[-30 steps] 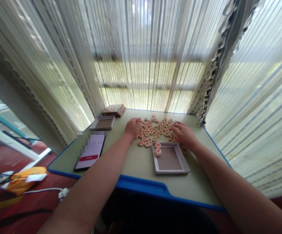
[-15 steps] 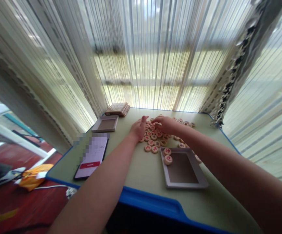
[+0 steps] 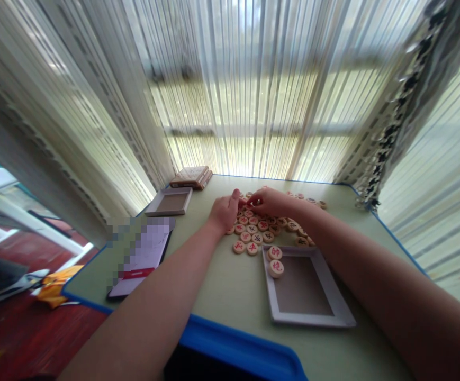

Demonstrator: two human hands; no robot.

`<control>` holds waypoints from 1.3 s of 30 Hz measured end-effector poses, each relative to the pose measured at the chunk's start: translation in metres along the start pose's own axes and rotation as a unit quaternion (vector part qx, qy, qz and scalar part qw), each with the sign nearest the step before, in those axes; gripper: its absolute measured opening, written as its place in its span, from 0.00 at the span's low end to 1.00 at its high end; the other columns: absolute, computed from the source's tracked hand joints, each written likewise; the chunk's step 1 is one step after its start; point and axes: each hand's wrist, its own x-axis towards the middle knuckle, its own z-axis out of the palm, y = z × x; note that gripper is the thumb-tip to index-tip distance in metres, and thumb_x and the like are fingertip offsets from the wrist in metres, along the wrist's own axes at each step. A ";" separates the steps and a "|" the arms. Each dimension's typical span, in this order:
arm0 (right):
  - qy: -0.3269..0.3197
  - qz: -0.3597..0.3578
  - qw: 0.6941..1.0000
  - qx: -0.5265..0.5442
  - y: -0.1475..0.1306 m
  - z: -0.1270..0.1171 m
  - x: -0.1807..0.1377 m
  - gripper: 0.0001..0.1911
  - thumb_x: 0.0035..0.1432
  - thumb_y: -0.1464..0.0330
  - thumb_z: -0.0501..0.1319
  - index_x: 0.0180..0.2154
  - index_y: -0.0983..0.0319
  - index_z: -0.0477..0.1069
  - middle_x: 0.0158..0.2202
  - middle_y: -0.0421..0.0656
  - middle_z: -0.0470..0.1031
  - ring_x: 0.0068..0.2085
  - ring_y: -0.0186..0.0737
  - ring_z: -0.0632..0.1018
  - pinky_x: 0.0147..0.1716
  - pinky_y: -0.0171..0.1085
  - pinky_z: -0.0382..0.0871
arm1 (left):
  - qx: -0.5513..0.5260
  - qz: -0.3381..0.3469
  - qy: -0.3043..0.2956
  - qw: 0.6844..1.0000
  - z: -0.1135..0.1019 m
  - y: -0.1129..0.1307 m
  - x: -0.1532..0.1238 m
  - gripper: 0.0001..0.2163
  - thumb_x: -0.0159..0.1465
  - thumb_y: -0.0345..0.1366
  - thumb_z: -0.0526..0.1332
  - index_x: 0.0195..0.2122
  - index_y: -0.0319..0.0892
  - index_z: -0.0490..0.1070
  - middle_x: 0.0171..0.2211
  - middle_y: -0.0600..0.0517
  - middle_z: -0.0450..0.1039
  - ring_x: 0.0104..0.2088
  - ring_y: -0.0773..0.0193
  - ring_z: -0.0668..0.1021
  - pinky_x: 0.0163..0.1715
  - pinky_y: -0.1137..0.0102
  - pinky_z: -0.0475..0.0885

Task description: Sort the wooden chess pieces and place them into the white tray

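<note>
Many round wooden xiangqi pieces with red or dark characters lie face up in a loose cluster on the table. My left hand rests on edge against the cluster's left side, thumb raised and fingers stretched behind the pieces. From the right, my right hand reaches over the cluster, its thumb and fingers pinched at a piece beside my left fingertips; that piece is mostly hidden. Nearer to me is a shallow white box tray. Two red-marked pieces, a xiangqi general and a xiangqi cannon, sit along its left side.
A second shallow box part lies at the back left, with a stack of brown boxes or books behind it. A phone lies left of my left forearm. Stringed curtains hang beyond the pale green, blue-edged table.
My right hand's fingers have moved slightly left and closed together near my left fingertips. My left hand keeps its place. The view has shifted a little.
</note>
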 end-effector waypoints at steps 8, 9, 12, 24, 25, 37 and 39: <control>0.019 0.004 0.999 -0.047 -0.002 -0.007 -0.011 0.20 0.48 0.59 0.62 0.44 0.59 0.74 0.40 0.45 0.75 0.38 0.41 0.74 0.38 0.35 0.65 | -0.024 -0.035 0.038 0.998 -0.001 -0.004 0.002 0.31 0.64 0.52 0.37 0.28 0.41 0.77 0.29 0.50 0.78 0.33 0.62 0.77 0.38 0.69 0.70; 0.021 0.000 0.999 -0.038 -0.003 -0.008 -0.011 0.21 0.48 0.60 0.62 0.46 0.58 0.73 0.42 0.45 0.75 0.39 0.41 0.74 0.39 0.36 0.65 | -0.024 -0.037 0.037 0.998 -0.001 -0.005 0.003 0.31 0.64 0.53 0.38 0.28 0.41 0.77 0.29 0.49 0.78 0.34 0.62 0.77 0.39 0.69 0.70; 0.006 -0.004 1.000 -0.008 -0.010 -0.011 -0.012 0.19 0.49 0.62 0.61 0.45 0.56 0.74 0.42 0.43 0.75 0.37 0.39 0.74 0.38 0.35 0.66 | -0.042 -0.041 0.044 0.997 0.001 -0.009 0.005 0.31 0.63 0.53 0.39 0.31 0.40 0.77 0.32 0.48 0.78 0.35 0.62 0.77 0.39 0.69 0.70; 0.100 0.073 0.990 0.060 -0.005 -0.041 -0.018 0.15 0.52 0.65 0.59 0.43 0.56 0.74 0.38 0.41 0.77 0.33 0.35 0.75 0.36 0.37 0.68 | -0.052 -0.065 -0.022 0.996 -0.002 -0.011 0.008 0.34 0.63 0.54 0.34 0.39 0.41 0.76 0.44 0.49 0.75 0.48 0.59 0.73 0.49 0.67 0.65; 0.114 0.098 0.987 0.054 0.004 -0.048 -0.020 0.16 0.53 0.64 0.59 0.44 0.56 0.74 0.39 0.42 0.77 0.33 0.36 0.75 0.36 0.38 0.68 | -0.050 -0.056 -0.034 0.997 -0.002 -0.011 0.007 0.34 0.63 0.54 0.33 0.40 0.41 0.76 0.45 0.49 0.74 0.50 0.59 0.72 0.50 0.67 0.64; 0.126 0.256 0.949 -0.134 0.103 -0.042 -0.043 0.16 0.51 0.68 0.55 0.40 0.63 0.76 0.39 0.46 0.77 0.42 0.43 0.75 0.41 0.36 0.65 | 0.009 0.013 -0.107 0.994 0.001 -0.007 0.003 0.33 0.62 0.55 0.36 0.42 0.42 0.76 0.42 0.49 0.76 0.44 0.58 0.75 0.45 0.68 0.67; 0.100 0.270 0.951 -0.113 0.107 -0.041 -0.045 0.15 0.51 0.67 0.56 0.39 0.62 0.77 0.38 0.45 0.78 0.40 0.42 0.76 0.37 0.35 0.66 | 0.014 0.012 -0.109 0.994 0.000 -0.007 0.003 0.33 0.62 0.55 0.35 0.42 0.42 0.76 0.41 0.49 0.76 0.43 0.58 0.75 0.44 0.68 0.67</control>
